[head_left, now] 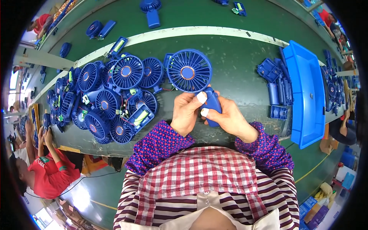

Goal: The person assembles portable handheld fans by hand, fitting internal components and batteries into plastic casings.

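Between both hands I hold a blue handheld fan [179, 66], its round slatted head pointing away from me. My left hand [184, 113] is closed at the base of the fan's head, with the thumb on the neck. Around the blue handle wraps my right hand [231, 119], its thumb lying across the front. Both thumbs have white coverings at the tips. Left of my hands lies a heap of blue fans [128, 72], several with handles opened, showing green cells and thin wires.
On the right, loose blue handle shells [273, 93] lie beside a blue plastic tray [309, 96]. A white rail [172, 33] separates the table from a green belt, where more fan parts [152, 17] lie. A person in red [51, 174] works at the left.
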Demonstrator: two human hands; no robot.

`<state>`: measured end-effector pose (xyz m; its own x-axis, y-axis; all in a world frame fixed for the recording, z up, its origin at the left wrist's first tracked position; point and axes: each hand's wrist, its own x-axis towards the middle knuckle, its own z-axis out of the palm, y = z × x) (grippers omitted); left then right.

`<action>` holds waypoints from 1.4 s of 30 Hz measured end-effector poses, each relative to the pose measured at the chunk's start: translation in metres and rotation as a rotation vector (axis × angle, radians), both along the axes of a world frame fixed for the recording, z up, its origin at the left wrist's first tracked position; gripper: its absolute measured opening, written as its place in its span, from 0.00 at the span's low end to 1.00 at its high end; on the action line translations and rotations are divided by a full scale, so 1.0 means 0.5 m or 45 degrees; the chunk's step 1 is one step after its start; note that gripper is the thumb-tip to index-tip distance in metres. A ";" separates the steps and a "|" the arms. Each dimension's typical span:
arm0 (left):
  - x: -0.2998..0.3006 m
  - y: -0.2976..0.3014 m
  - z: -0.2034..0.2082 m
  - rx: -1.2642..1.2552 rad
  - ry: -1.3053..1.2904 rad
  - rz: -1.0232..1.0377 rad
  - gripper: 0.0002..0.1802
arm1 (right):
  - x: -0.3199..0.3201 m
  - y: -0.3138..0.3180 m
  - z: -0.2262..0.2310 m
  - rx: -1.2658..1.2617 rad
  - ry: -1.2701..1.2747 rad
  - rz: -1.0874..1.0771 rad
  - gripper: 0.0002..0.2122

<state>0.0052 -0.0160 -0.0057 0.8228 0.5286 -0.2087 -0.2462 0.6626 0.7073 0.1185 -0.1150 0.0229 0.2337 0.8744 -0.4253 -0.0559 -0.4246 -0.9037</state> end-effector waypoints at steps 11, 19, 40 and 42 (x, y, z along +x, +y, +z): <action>0.011 0.015 0.003 0.055 0.096 -0.002 0.22 | 0.017 0.021 -0.028 0.089 0.095 -0.039 0.14; -0.004 0.031 -0.008 0.056 -0.030 -0.065 0.21 | 0.012 0.024 -0.021 0.174 0.291 -0.078 0.17; 0.048 0.024 -0.022 -0.074 -0.065 0.114 0.19 | 0.017 0.035 -0.049 0.349 -0.456 -0.134 0.23; 0.041 0.029 -0.028 -0.045 -0.033 0.133 0.17 | 0.013 0.037 -0.060 0.435 -0.473 -0.123 0.23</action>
<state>0.0255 -0.0016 -0.0199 0.7689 0.6046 -0.2081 -0.3334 0.6568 0.6763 0.1249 -0.0967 -0.0073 0.4017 0.9158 0.0080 0.2710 -0.1105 -0.9562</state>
